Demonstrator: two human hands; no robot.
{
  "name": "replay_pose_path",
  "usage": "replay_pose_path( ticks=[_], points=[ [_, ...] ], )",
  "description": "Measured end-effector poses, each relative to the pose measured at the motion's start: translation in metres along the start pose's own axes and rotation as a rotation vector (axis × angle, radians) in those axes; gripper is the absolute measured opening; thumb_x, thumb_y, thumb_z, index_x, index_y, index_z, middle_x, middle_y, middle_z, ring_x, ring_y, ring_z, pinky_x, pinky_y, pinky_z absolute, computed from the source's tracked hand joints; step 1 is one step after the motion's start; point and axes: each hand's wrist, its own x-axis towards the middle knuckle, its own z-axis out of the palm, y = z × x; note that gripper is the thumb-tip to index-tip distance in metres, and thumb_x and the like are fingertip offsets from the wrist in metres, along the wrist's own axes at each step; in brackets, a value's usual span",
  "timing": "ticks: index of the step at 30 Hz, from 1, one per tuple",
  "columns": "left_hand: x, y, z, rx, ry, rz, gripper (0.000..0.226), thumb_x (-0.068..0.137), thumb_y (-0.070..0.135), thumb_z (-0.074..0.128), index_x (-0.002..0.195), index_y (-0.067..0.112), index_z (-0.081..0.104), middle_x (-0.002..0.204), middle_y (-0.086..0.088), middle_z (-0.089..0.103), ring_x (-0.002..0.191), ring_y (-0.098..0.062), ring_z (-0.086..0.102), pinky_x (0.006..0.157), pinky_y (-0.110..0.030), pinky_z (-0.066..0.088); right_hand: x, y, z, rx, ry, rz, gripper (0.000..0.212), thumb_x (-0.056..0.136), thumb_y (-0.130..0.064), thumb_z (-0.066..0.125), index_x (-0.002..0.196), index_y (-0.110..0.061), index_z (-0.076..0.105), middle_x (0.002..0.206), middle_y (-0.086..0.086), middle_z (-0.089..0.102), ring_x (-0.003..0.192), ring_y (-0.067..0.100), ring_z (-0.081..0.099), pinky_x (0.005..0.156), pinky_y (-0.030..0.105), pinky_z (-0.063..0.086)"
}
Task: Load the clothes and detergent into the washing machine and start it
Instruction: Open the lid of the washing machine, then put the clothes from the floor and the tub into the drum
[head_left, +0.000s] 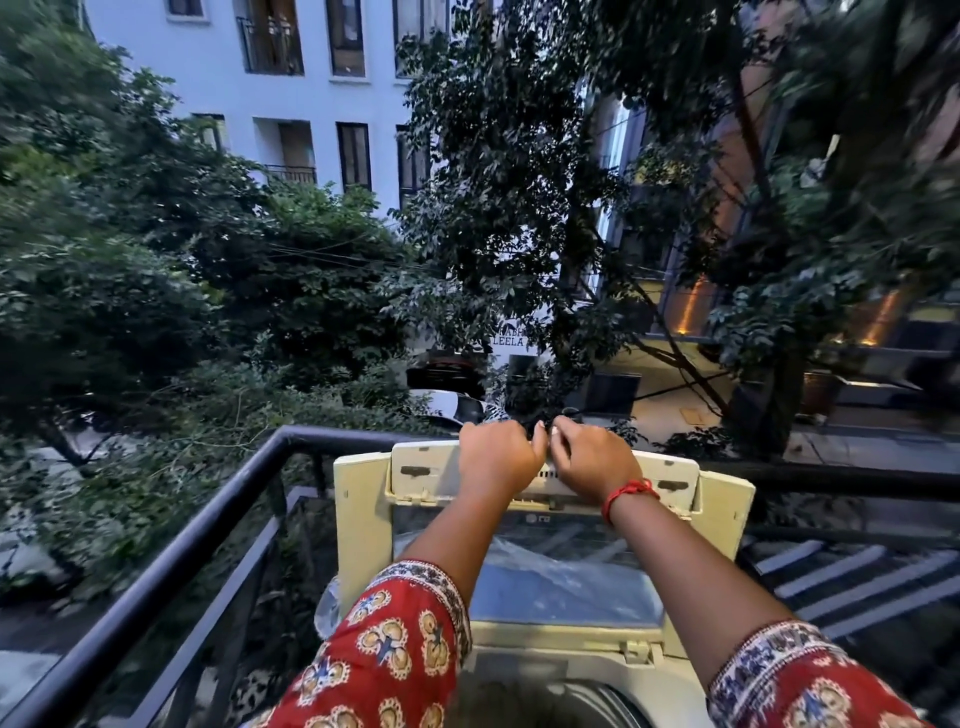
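Washing machine (358, 519) lid (550, 571) up | both hands (545, 457) curled at lid top edge, prob gripping it

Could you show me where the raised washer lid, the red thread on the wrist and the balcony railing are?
Washer lid (561, 566): head view, on its clear window panel.
Red thread (626, 493): head view, on the band round the right wrist.
Balcony railing (171, 545): head view, on the black top rail at left.
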Motion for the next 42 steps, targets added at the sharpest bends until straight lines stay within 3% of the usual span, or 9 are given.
replay_pose_path(
  ticks=[3,6,9,14,18,21,25,33,42],
  points=[
    [-0.006,0.0,-0.004,0.008,-0.019,0.014,0.059,0.095,0.053,0.025,0.054,0.017,0.047,0.062,-0.006,0.064,0.056,-0.026,0.048,0.063,-0.037,0.032,-0.004,-0.004,-0.011,0.048,-0.06,0.002,0.023,0.097,-0.039,0.033,0.082,-0.024,0.043,0.077,0.012,0.066,0.073,0.034,0.061,0.056,0.037,0.042],
    [-0.008,0.001,-0.008,-0.071,-0.029,0.025,0.055,0.098,0.051,0.024,0.07,0.019,0.059,0.067,-0.003,0.064,0.065,-0.027,0.059,0.071,-0.038,0.035,-0.005,-0.008,-0.022,0.082,-0.115,-0.014,0.03,0.099,-0.044,0.028,0.089,-0.023,0.047,0.085,0.01,0.066,0.079,0.032,0.061,0.064,0.043,0.049],
    [-0.014,0.0,-0.014,-0.141,0.025,0.056,0.043,0.1,0.044,0.026,0.088,0.021,0.06,0.087,-0.007,0.071,0.082,-0.03,0.064,0.072,-0.038,0.032,-0.009,-0.013,-0.027,0.046,-0.094,-0.047,0.029,0.1,-0.041,0.029,0.094,-0.021,0.049,0.094,0.009,0.066,0.088,0.031,0.061,0.071,0.043,0.049],
    [-0.029,0.0,-0.023,-0.149,0.005,0.138,0.035,0.1,0.038,0.027,0.1,0.025,0.06,0.097,-0.003,0.071,0.09,-0.029,0.064,0.083,-0.042,0.038,-0.022,-0.018,-0.03,0.029,-0.039,-0.032,0.027,0.099,-0.036,0.033,0.104,-0.017,0.053,0.103,0.009,0.065,0.097,0.028,0.059,0.08,0.04,0.048],
    [-0.037,0.002,-0.029,-0.19,0.001,0.146,0.042,0.102,0.032,0.027,0.136,0.025,0.051,0.123,-0.002,0.067,0.112,-0.023,0.06,0.1,-0.043,0.035,-0.035,-0.013,-0.028,-0.009,-0.089,-0.029,0.037,0.1,-0.036,0.032,0.127,-0.017,0.05,0.129,0.007,0.059,0.128,0.022,0.047,0.114,0.053,0.024],
    [-0.044,0.004,-0.03,-0.214,0.008,0.154,0.047,0.102,0.029,0.026,0.147,0.022,0.036,0.146,0.001,0.05,0.135,-0.015,0.045,0.118,-0.047,0.019,-0.044,-0.007,-0.03,-0.01,-0.094,-0.026,0.046,0.1,-0.035,0.033,0.141,-0.016,0.039,0.149,0.005,0.043,0.144,0.017,0.026,0.119,0.049,0.009],
    [-0.054,0.013,-0.03,-0.156,0.03,0.224,0.051,0.102,0.028,0.025,0.152,0.022,0.024,0.158,0.003,0.03,0.147,-0.01,0.023,0.12,-0.047,-0.004,-0.06,-0.007,-0.037,-0.008,-0.075,-0.022,0.05,0.101,-0.032,0.03,0.148,-0.013,0.029,0.156,0.005,0.029,0.148,0.015,0.014,0.12,0.044,0.005],
    [-0.082,0.067,-0.016,-0.197,0.015,0.338,0.056,0.097,0.025,0.025,0.152,0.017,0.023,0.159,0.002,0.028,0.15,-0.012,0.015,0.109,-0.054,-0.028,-0.117,-0.002,-0.058,0.009,-0.111,0.035,0.052,0.103,-0.028,0.024,0.152,-0.012,0.014,0.161,0.006,0.016,0.149,0.016,0.007,0.121,0.043,0.005],
    [-0.134,0.181,0.001,-0.521,-0.102,0.56,0.053,0.1,0.017,0.027,0.152,0.011,0.023,0.159,-0.008,0.026,0.15,-0.018,0.013,0.12,-0.038,-0.008,-0.225,0.058,-0.111,-0.086,-0.036,0.174,0.058,0.101,-0.033,0.027,0.153,-0.023,0.004,0.162,-0.002,0.007,0.149,0.012,0.002,0.121,0.042,0.006]
  ],
)
